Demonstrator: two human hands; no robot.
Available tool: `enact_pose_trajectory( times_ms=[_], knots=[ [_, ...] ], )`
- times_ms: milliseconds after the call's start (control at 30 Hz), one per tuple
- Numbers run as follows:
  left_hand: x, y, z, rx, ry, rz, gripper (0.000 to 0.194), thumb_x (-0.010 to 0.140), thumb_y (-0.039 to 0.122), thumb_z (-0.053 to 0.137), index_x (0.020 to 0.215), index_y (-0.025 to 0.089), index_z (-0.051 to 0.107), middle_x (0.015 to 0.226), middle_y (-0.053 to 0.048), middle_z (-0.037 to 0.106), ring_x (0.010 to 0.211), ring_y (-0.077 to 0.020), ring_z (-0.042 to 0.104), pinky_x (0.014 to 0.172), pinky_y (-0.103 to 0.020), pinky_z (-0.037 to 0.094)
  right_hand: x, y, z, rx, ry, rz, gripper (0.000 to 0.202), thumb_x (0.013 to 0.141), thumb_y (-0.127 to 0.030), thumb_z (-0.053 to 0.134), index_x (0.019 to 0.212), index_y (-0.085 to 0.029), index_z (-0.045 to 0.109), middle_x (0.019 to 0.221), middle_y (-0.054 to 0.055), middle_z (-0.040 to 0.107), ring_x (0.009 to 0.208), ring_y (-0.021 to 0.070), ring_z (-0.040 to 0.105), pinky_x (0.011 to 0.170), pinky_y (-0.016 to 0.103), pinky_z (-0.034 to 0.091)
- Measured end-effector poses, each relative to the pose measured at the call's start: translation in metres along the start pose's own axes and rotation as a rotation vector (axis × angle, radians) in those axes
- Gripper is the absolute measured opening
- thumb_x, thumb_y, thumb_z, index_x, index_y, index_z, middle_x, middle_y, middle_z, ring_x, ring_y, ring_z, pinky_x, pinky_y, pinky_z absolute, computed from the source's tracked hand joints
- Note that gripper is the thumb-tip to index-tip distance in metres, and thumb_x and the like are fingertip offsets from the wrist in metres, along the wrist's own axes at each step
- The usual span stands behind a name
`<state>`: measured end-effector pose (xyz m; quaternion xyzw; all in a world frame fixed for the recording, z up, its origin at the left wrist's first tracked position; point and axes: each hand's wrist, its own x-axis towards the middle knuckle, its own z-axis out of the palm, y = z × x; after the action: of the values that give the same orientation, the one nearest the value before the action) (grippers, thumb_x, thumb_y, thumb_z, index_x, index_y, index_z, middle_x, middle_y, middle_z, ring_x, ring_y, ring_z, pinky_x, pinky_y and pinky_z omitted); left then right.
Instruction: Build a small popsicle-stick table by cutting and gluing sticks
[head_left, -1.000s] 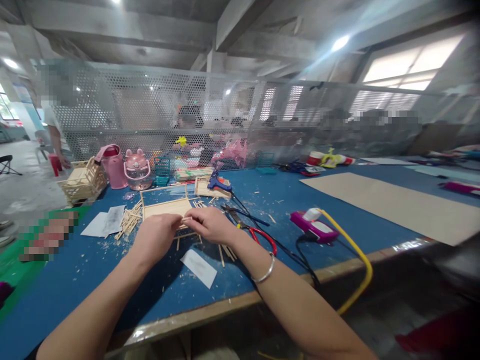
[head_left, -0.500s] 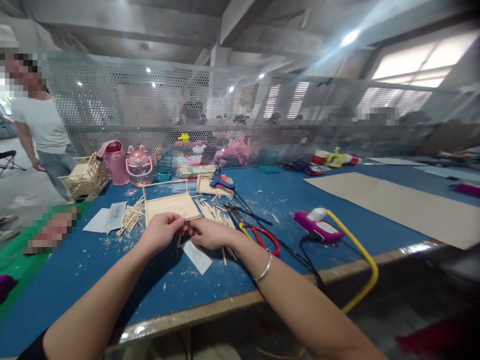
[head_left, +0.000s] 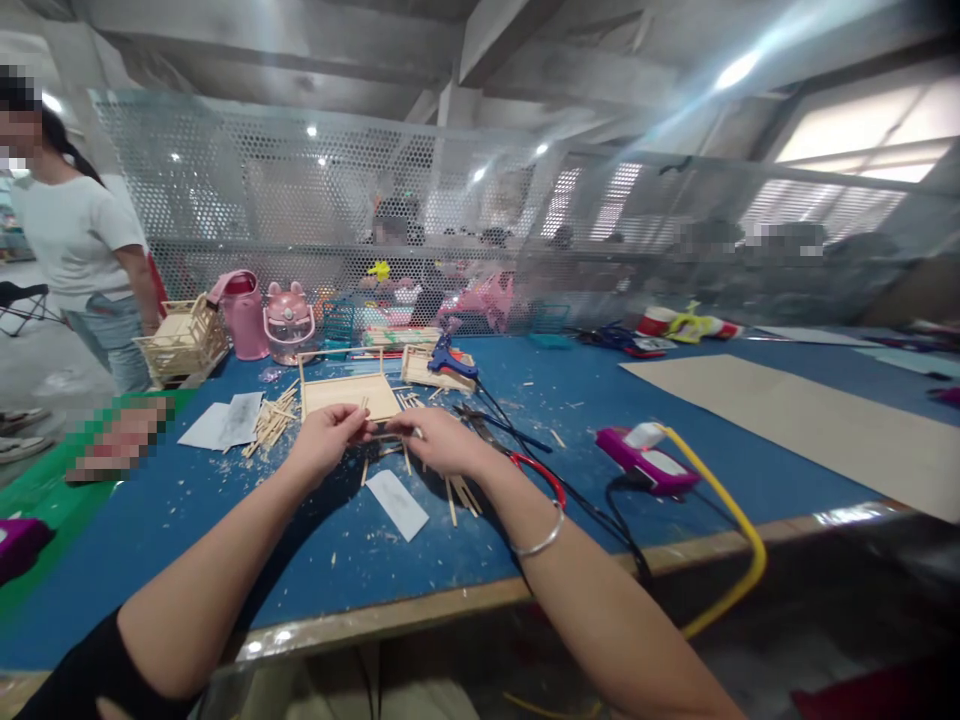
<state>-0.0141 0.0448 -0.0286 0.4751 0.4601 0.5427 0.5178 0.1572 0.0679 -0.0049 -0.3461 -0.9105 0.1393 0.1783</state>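
My left hand [head_left: 335, 437] is closed in a pinch on a thin wooden stick [head_left: 366, 403], just in front of a small wooden frame with a flat panel [head_left: 346, 395]. My right hand [head_left: 444, 440] is beside it, fingers curled together over the near edge of the frame. A thin pale stick [head_left: 385, 436] spans the small gap between the hands, and the right fingers seem to grip its end. Loose sticks lie under and beside the right hand, and a pile of sticks [head_left: 274, 420] lies left of the frame. A white paper slip [head_left: 397, 505] is nearer me.
A blue glue gun [head_left: 452, 362] rests on a small wooden tray [head_left: 417, 368]. Red-handled pliers [head_left: 540, 478], black cords and a purple power socket [head_left: 646, 462] are at right, beside a large cardboard sheet [head_left: 720, 415]. Pink bottles [head_left: 244, 318] stand behind. A person [head_left: 82, 235] stands left.
My right hand has drawn a little to the right, away from my left, showing a stick between them. The camera view has shifted slightly. The person at left has turned.
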Motion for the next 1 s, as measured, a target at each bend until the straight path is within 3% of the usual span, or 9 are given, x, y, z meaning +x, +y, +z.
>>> enact_pose_trajectory(
  times_ms=[167,367,500,600,733,800,867,933,1000],
  knots=[
    [-0.003,0.003,0.001,0.012,0.045,0.014,0.046,0.047,0.052,0.07,0.07,0.013,0.063,0.063,0.0,0.062,0.052,-0.0076,0.053,0.051,-0.019,0.037,-0.003,0.008,-0.014,-0.098,-0.035,0.125,0.021,0.072,-0.015,0.049,0.083,-0.017,0.067,0.074,0.003,0.066,0.066,0.0127,0.055,0.061,0.021,0.037],
    [-0.007,0.005,0.003,-0.024,0.047,0.017,0.043,0.045,0.048,0.073,0.069,0.013,0.064,0.056,0.003,0.055,0.047,-0.0045,0.046,0.048,-0.017,0.035,-0.002,0.011,-0.005,-0.131,-0.13,0.16,0.018,0.069,-0.026,0.059,0.084,-0.02,0.067,0.069,0.001,0.064,0.061,0.0119,0.053,0.054,0.02,0.032],
    [-0.01,0.005,0.006,-0.05,0.036,-0.037,0.042,0.044,0.047,0.074,0.066,0.013,0.063,0.058,0.003,0.056,0.049,-0.0042,0.047,0.05,-0.017,0.037,-0.001,0.013,-0.001,-0.097,-0.217,0.173,0.013,0.067,-0.022,0.06,0.078,-0.019,0.066,0.067,0.0,0.063,0.059,0.0109,0.052,0.053,0.02,0.031],
    [-0.011,0.005,0.008,-0.065,0.019,-0.062,0.043,0.045,0.048,0.073,0.067,0.013,0.062,0.06,0.003,0.057,0.048,-0.0039,0.047,0.05,-0.017,0.038,-0.005,0.018,-0.015,-0.084,-0.11,0.196,0.013,0.069,-0.021,0.056,0.079,-0.017,0.064,0.071,0.001,0.063,0.062,0.011,0.052,0.055,0.019,0.033],
    [-0.012,0.006,0.009,-0.057,0.031,-0.076,0.046,0.042,0.05,0.073,0.068,0.013,0.061,0.06,0.003,0.057,0.047,-0.0039,0.046,0.048,-0.017,0.036,-0.018,0.027,-0.048,-0.19,0.103,0.373,0.014,0.073,-0.021,0.049,0.075,-0.015,0.061,0.072,0.004,0.063,0.063,0.0117,0.053,0.055,0.02,0.034],
    [-0.012,0.006,0.01,-0.043,0.036,-0.069,0.047,0.043,0.05,0.072,0.069,0.013,0.061,0.06,0.002,0.057,0.047,-0.0041,0.046,0.047,-0.017,0.035,-0.028,0.031,-0.06,-0.289,0.028,0.471,0.011,0.07,-0.018,0.049,0.07,-0.016,0.061,0.071,0.004,0.063,0.061,0.0123,0.053,0.053,0.021,0.032],
    [-0.012,0.006,0.01,-0.022,0.035,-0.047,0.046,0.045,0.051,0.071,0.069,0.013,0.061,0.059,0.002,0.057,0.046,-0.0043,0.045,0.046,-0.017,0.033,-0.04,0.033,-0.064,-0.373,-0.147,0.586,0.009,0.068,-0.021,0.053,0.066,-0.016,0.061,0.07,0.006,0.064,0.062,0.0142,0.055,0.05,0.022,0.031],
    [-0.012,0.006,0.01,0.005,0.029,-0.022,0.044,0.048,0.051,0.07,0.067,0.012,0.06,0.058,0.002,0.056,0.045,-0.0042,0.043,0.044,-0.017,0.031,-0.052,0.034,-0.063,-0.43,-0.28,0.671,0.014,0.069,-0.027,0.054,0.065,-0.015,0.061,0.073,0.009,0.064,0.064,0.017,0.057,0.049,0.024,0.029],
    [-0.012,0.005,0.01,0.025,0.023,0.0,0.042,0.051,0.05,0.069,0.067,0.012,0.06,0.058,0.002,0.056,0.044,-0.0042,0.042,0.043,-0.017,0.029,-0.063,0.034,-0.057,-0.458,-0.313,0.699,0.018,0.071,-0.031,0.051,0.068,-0.015,0.06,0.077,0.011,0.064,0.068,0.0196,0.058,0.049,0.024,0.029]
  ],
)
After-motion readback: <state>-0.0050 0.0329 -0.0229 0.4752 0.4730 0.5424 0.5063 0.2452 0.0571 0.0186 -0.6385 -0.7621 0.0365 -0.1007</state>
